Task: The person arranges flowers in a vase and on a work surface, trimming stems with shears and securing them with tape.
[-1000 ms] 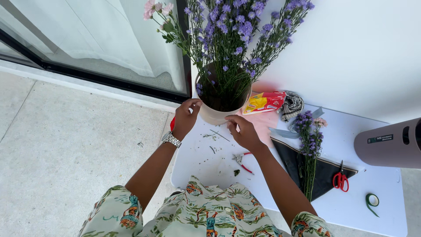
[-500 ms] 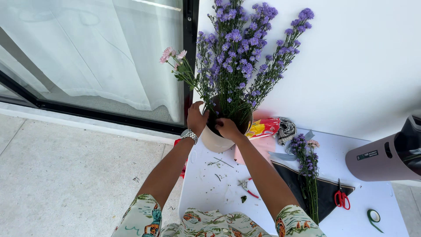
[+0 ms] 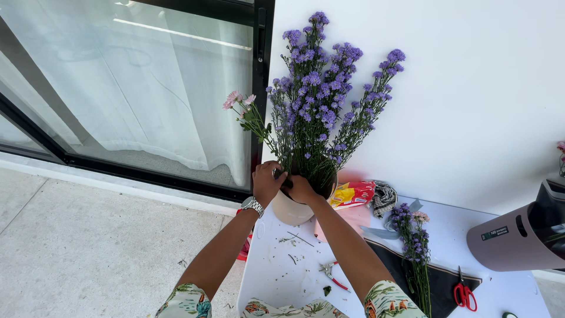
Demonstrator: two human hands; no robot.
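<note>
Tall purple flowers [image 3: 321,100] with one pink bloom [image 3: 237,100] stood upright in a cream vase [image 3: 289,211], centre frame.

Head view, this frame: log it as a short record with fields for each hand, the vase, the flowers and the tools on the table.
left hand: at the vase rim, grip closed around the stems; a wristwatch on it
right hand: at the rim beside the left, among the stems
vase: pale, upright on the white table
flowers in vase: purple flowers, tall; pink flowers leaning left
loose bunch: lying on the table
tools: snips near the front edge; red scissors to the right
</note>
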